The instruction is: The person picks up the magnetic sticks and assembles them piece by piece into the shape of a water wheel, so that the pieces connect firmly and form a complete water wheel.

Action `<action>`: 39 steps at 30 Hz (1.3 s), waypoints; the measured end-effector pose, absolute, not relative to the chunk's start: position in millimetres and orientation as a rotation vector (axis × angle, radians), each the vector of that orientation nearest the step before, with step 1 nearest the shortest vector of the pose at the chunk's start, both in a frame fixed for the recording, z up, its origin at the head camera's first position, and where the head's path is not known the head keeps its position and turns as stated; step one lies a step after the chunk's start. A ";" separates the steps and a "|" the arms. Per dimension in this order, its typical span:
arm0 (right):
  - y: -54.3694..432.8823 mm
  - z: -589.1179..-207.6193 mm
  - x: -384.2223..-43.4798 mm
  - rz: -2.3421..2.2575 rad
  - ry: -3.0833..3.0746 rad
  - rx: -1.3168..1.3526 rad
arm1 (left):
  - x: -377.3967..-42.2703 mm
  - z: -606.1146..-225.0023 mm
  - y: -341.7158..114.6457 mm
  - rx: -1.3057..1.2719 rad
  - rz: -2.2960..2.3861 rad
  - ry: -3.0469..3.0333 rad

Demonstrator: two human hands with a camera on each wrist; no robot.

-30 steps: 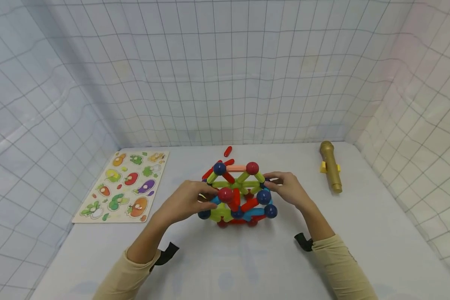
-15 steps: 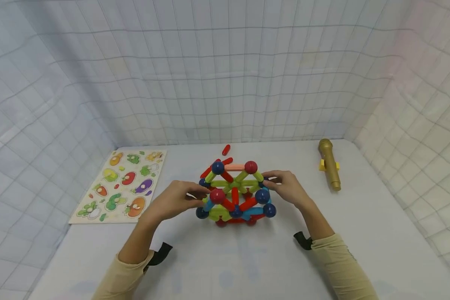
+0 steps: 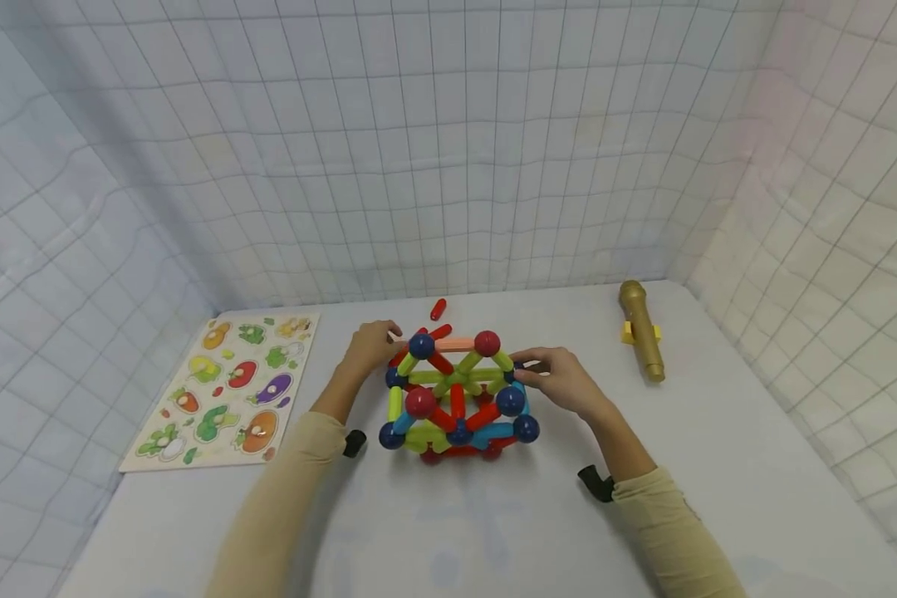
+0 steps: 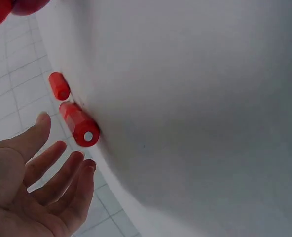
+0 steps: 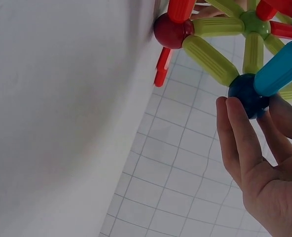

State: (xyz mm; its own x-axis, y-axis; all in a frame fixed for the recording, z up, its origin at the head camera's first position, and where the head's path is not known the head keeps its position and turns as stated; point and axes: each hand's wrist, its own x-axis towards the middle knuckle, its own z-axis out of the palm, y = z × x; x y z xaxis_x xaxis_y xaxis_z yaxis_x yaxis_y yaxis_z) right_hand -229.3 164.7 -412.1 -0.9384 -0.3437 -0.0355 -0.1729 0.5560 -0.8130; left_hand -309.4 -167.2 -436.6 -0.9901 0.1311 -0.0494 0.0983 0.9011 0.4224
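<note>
A ball-and-stick building-set structure [image 3: 459,429] stands mid-table, made of dark blue, red and green balls joined by red, lime, light blue and pale orange rods. At its right side my right hand [image 3: 564,384] pinches a dark blue ball [image 5: 247,93] between thumb and fingers. My left hand [image 3: 370,345] is at the structure's back left, fingers loosely spread and holding nothing. Close to its fingertips, in the left wrist view, lies a thick red rod [image 4: 80,123] with a shorter-looking red rod [image 4: 60,86] beyond. The structure partly hides the loose rods in the head view.
A vegetable puzzle board [image 3: 224,390] lies at the left. A gold toy microphone [image 3: 644,332] with yellow parts lies at the back right. One red rod [image 3: 438,310] lies alone behind the structure. Grid-patterned cloth walls [image 3: 463,166] enclose the table at the back and sides.
My left hand has come off the structure's front-left corner, where it was at a red ball and light blue rod, and moved back toward the loose red rods. My right hand stays at its ball.
</note>
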 end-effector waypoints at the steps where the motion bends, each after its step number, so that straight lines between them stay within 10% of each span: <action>1: 164.7 -413.2 -229.1 -1.328 2.596 -0.439 | -312.6 -439.6 -163.5 0.201 0.606 2.987; 22: 165.2 -408.1 -228.7 -1.293 2.622 -0.432 | -282.1 -432.2 -180.6 0.227 0.129 2.975; 32: 163.9 -404.5 -230.1 -1.283 2.629 -0.448 | -209.1 -320.7 -169.0 0.419 0.985 3.066; 39: 162.4 -407.2 -228.8 -1.311 2.602 -0.430 | -160.8 -280.3 -82.0 0.922 0.421 3.055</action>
